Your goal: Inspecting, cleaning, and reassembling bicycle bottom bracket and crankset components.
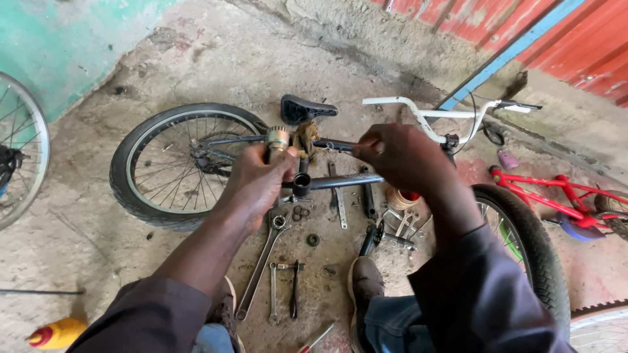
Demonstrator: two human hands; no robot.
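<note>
Dark sleeves [471,294] fill the bottom of the view, and from them both hands reach forward over a small bicycle lying on its side. Left hand [256,182] is curled tight around a short metal part with a brass-coloured end [277,138] that sticks up just above the knuckles. Right hand [400,155] is closed in a fist on a thin dark rod [337,146]; the rod runs leftward from the fist toward the brass end, so it spans the gap between the two hands. Just behind lie the dark frame tube [347,180] and the black saddle [304,108]. A spoked rear wheel [171,165] sits to the left, white handlebars [432,114] to the right. Below the hands, a long spanner [261,268], smaller wrenches [273,293] and loose washers [313,240] lie on the concrete floor [85,222]. A red bicycle frame [562,196] rests well apart on the right.
</note>
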